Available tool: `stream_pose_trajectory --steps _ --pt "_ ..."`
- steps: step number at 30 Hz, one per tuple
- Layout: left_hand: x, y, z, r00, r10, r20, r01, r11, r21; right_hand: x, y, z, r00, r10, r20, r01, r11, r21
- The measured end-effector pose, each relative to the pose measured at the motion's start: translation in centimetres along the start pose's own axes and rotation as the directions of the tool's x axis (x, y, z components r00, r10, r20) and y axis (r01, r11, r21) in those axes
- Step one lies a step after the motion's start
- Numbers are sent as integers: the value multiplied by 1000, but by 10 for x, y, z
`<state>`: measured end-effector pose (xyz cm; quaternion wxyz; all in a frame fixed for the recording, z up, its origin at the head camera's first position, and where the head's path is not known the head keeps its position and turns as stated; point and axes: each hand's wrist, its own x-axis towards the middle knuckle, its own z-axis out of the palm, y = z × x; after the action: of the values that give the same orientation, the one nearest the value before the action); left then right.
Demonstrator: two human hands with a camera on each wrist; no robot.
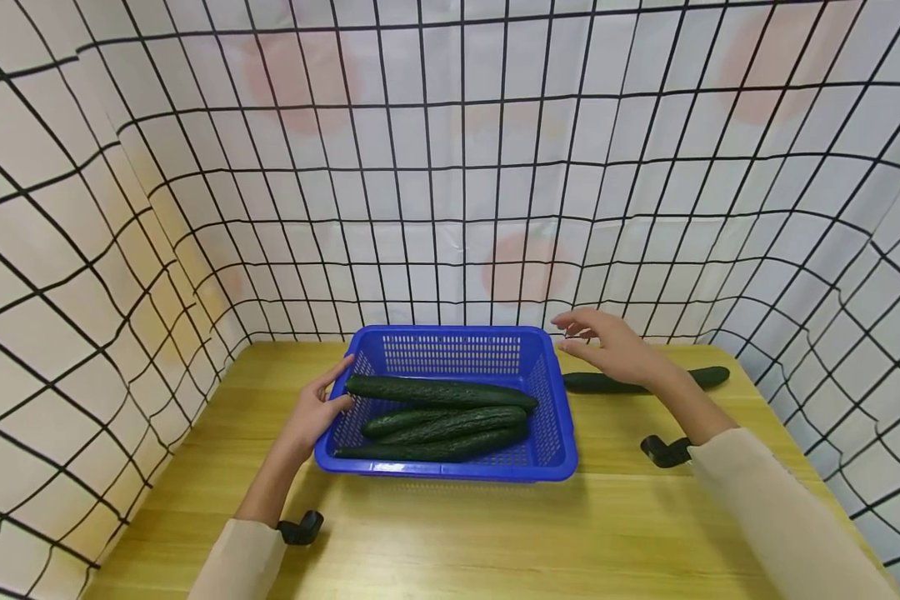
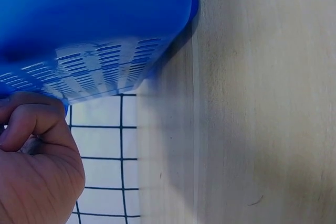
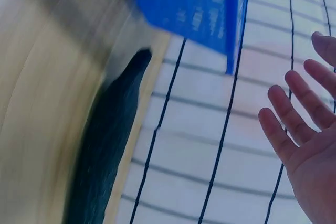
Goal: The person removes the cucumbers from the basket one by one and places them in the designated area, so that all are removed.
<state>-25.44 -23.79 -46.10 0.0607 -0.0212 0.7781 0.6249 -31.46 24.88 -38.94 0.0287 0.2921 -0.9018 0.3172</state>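
A blue plastic basket (image 1: 457, 473) stands on the table with several dark green cucumbers (image 1: 442, 391) lying lengthwise in it. At its left rim my left hand (image 1: 317, 412) grips the basket, thumb over the edge; the left wrist view shows curled fingers (image 2: 37, 121) against the slotted side. My right hand (image 1: 611, 346) hovers just off the basket's right rim with nothing in it. Its fingers (image 3: 294, 114) are spread and relaxed in the right wrist view. One more cucumber (image 1: 708, 377) lies on the table beneath the right hand and forearm, which partly cover it in the head view.
The wooden table (image 1: 450, 542) carries the basket and the loose cucumber. Black wire grid panels (image 1: 461, 167) over white patterned sheeting enclose the back and both sides. Each wrist wears a black strap mount (image 1: 300, 527).
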Motion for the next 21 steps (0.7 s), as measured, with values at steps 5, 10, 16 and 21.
stream_pose_trajectory --steps 5,10,16,21 --pt "-2 -1 -1 1000 -5 -7 5 1000 11 11 -22 14 999 7 32 -8 999 50" --pt "-2 -3 -1 1000 -8 -23 8 1000 25 22 -40 24 998 -40 44 37 998 51" --pt "-1 -2 0 1000 -5 -25 5 1000 12 38 -64 29 994 -76 76 75 997 14" --pt "0 -1 1 1000 -1 -23 1 1000 11 50 -81 37 991 -91 101 90 996 18"
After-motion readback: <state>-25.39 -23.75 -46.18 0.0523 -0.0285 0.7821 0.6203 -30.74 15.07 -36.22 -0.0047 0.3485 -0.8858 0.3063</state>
